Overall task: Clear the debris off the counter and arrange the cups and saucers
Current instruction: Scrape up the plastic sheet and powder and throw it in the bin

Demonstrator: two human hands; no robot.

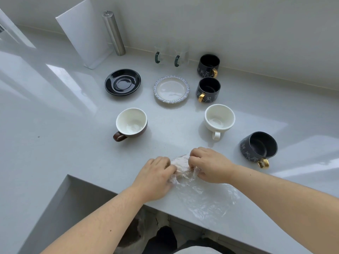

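A clear plastic bag [207, 198] lies on the grey counter near its front edge. My left hand [156, 176] and my right hand [209, 165] both grip its bunched far end, with something pale crumpled between them. Behind stand a brown cup with a white inside [131, 123], a white cup [219, 119] and three dark cups with gold handles [259, 146] [208, 89] [209, 65]. A black saucer [122, 81] and a white saucer with a patterned rim [171, 91] lie empty.
Two clear glass mugs with dark green handles [169, 55] stand at the back wall. A steel cylinder [113, 32] and a white leaning board [84, 33] are at the back left. The counter steps down at the front left [67, 195].
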